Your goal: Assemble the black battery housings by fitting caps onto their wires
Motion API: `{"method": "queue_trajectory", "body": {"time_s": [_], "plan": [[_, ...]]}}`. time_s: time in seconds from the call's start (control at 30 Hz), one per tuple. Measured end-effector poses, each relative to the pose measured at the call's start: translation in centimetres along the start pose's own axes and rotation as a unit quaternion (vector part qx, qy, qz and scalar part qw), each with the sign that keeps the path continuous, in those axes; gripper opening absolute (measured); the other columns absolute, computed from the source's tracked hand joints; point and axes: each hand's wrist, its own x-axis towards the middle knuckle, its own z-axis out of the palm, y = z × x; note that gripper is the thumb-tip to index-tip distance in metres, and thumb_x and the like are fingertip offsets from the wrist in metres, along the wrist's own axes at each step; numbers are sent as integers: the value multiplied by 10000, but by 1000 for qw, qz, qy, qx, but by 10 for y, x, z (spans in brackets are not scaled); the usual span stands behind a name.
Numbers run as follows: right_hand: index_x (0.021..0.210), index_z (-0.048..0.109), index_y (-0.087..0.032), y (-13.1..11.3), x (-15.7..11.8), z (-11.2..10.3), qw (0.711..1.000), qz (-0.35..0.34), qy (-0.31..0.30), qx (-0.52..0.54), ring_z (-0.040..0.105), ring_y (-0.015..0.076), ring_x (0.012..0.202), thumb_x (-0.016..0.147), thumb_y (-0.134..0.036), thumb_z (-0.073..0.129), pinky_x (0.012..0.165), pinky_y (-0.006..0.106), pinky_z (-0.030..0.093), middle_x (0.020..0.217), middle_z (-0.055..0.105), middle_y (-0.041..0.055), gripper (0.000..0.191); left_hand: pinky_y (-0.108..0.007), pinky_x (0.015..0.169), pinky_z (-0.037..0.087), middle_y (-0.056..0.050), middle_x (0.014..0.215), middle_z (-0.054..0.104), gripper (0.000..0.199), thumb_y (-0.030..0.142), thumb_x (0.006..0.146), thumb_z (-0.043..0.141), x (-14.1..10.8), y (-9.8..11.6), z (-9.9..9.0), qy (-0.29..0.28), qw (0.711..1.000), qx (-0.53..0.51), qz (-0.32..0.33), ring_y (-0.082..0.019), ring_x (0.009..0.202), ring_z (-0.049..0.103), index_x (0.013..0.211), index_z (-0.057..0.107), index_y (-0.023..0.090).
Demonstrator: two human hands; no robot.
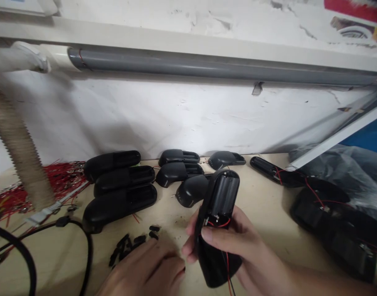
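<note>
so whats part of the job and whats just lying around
Job: black plastic housing with red wires, in the right hand; small black pieces by the left hand.
Lying about: other black housings, red wire bundle, black cable, ribbed tube.

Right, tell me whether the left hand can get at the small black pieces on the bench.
Probably yes: the left hand lies right beside the small black pieces, with nothing between them. The black casing, held by the right hand, stands off to the other side.

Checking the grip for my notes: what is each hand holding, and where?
The right hand grips a black plastic housing around its middle, just below the open compartment. The left hand is curled beside it; whether it holds anything cannot be told.
</note>
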Motion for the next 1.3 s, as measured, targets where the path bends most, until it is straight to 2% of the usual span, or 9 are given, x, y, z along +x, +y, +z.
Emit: {"method": "queue_trajectory", "body": {"time_s": [0.17,0.3,0.4,0.53,0.63,0.73,1.03,1.17,1.3], "plan": [[1044,698,-168,3,1,-4,998,62,-15,-18,812,219,780,727,-322,967,728,339,673,918,809,63,444,-283,877,631,-28,897,733,171,357,1019,655,32,2,-11,3,992,-94,-85,-195,940,717,1067,787,259],[1040,720,-163,6,3,-8,997,64,-52,14,816,228,772,726,-289,930,693,315,672,918,798,54,398,-302,824,652,-47,893,756,193,389,983,708,23,-3,-16,-12,961,-213,-176,-214,925,740,1078,823,266],[1069,736,-159,8,5,-13,996,70,-60,3,818,236,791,765,-294,896,698,309,660,971,795,63,369,-285,773,651,-62,972,789,204,380,1010,680,9,-9,-20,-57,905,-331,-262,-204,908,762,1078,842,276],[1086,716,-166,10,7,-14,996,68,-50,-24,797,228,756,761,-314,911,668,310,637,964,795,75,407,-277,760,650,-35,990,825,164,396,987,741,9,-9,-23,-68,800,-469,-367,-192,875,782,1068,842,296],[1070,680,-189,10,7,-13,997,65,-33,-22,791,232,755,706,-307,954,664,327,641,948,800,72,471,-243,755,643,14,904,842,78,346,958,802,21,-5,-25,-57,738,-562,-369,-156,797,787,1020,841,320],[1078,687,-194,11,7,-12,998,54,-33,-6,803,234,755,710,-284,949,666,330,659,950,807,63,461,-221,758,633,17,856,845,75,305,952,818,32,2,-28,-64,705,-611,-354,-140,776,789,1013,854,327],[1087,743,-167,10,8,-10,998,48,-43,17,799,207,735,726,-277,934,661,293,657,940,821,83,423,-203,761,626,24,863,829,121,305,972,799,35,4,-28,-42,705,-604,-371,-125,777,766,1047,882,351],[1087,695,-185,11,8,-11,998,54,-3,-11,796,240,740,693,-322,948,657,337,646,868,801,59,488,-209,800,626,67,825,822,188,327,993,779,34,3,-25,-59,720,-600,-343,-107,787,748,1087,866,465],[1089,665,-188,12,7,-10,998,53,35,-29,804,238,734,677,-348,975,678,346,641,866,806,54,540,-191,779,610,65,845,827,191,308,993,778,31,2,-21,-50,736,-582,-344,-98,784,742,1095,867,443]]}}
